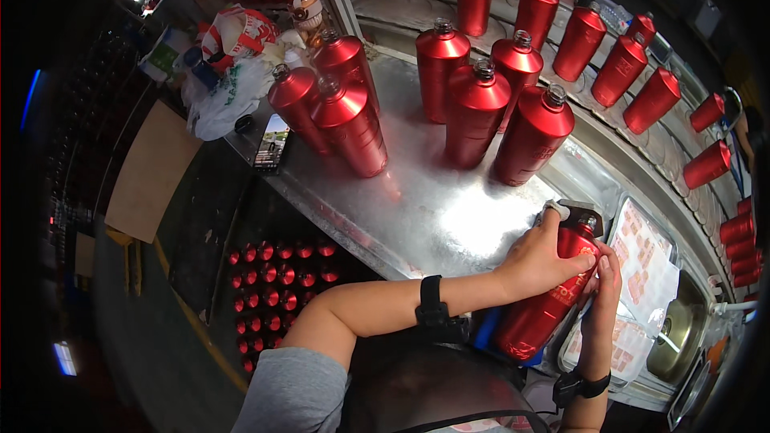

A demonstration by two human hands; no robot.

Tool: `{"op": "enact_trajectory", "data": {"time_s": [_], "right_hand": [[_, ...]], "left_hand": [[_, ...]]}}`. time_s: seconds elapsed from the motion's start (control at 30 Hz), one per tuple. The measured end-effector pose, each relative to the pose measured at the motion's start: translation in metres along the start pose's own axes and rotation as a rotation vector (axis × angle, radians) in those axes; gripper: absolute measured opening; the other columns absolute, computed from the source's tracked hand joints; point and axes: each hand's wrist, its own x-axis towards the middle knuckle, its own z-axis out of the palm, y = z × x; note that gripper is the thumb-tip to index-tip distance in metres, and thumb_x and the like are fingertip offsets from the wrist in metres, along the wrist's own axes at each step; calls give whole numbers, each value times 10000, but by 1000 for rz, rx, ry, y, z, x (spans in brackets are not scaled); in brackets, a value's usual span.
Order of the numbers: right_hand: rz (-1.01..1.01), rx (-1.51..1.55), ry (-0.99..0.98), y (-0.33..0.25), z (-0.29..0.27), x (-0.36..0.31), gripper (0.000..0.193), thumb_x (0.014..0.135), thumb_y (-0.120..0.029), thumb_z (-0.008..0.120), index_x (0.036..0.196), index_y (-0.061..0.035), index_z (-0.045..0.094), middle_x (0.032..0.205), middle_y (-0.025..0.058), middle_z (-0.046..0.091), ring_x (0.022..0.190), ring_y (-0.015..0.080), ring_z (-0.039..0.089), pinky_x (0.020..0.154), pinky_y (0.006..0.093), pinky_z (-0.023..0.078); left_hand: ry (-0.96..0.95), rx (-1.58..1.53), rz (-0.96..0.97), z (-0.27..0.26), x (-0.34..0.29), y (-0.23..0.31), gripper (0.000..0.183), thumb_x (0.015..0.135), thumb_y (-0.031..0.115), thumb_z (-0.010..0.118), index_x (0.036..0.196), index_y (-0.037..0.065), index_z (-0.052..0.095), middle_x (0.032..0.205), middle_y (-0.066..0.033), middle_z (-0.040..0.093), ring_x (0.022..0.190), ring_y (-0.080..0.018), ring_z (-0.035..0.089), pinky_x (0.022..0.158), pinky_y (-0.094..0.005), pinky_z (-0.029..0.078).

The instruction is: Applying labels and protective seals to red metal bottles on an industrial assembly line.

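Note:
A red glass bottle point(539, 322) with gold-coloured marks leans tilted in front of me, its clear neck pointing up and away. My left hand point(539, 261) lies over its shoulder, the thumb pressed on the marked face and a white wrap on one finger. Along the bottle's right side, the fingers of my right hand point(605, 282) are bent against the glass, near the left thumb. Beside them lie white sheets point(642, 261) with orange-pink printed patches on a tray. Part of the bottle's face is hidden under my fingers.
Several red bottles point(477, 116) stand on the metal table point(417, 228), with another group point(349, 124) to the left. More ride a curved conveyor point(593, 104) behind. A phone point(271, 143) rests at the left edge. Crated bottles point(277, 297) sit below; a metal basin point(680, 329) is right.

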Motion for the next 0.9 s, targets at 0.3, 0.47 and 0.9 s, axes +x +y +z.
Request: {"op": "enact_trajectory", "data": {"time_s": [0.3, 0.47, 0.9], "right_hand": [[-44, 21, -85, -6, 2, -2, 422, 929, -223, 600, 1263, 11, 490, 1131, 84, 581, 1041, 129, 554, 894, 251, 453], [5, 58, -78, -9, 8, 2, 414, 913, -189, 620, 1256, 6, 493, 1121, 71, 587, 1005, 111, 563, 862, 238, 460], [9, 3, -51, -21, 33, 8, 438, 901, -249, 632, 1252, -17, 512, 1076, 26, 561, 902, 68, 510, 746, 194, 413]], "left_hand": [[-21, -184, 12, -1, 4, -11, 874, 828, 451, 748, 1343, -121, 334, 1245, -308, 536, 1189, -343, 555, 994, -393, 448], [1, -206, 7, -3, 10, -18, 865, 827, 434, 751, 1337, -125, 334, 1228, -290, 548, 1160, -321, 572, 978, -379, 457], [63, -105, -82, -19, 22, -9, 837, 784, 455, 749, 1262, -133, 392, 1168, -303, 586, 1103, -359, 615, 947, -384, 475]]}}
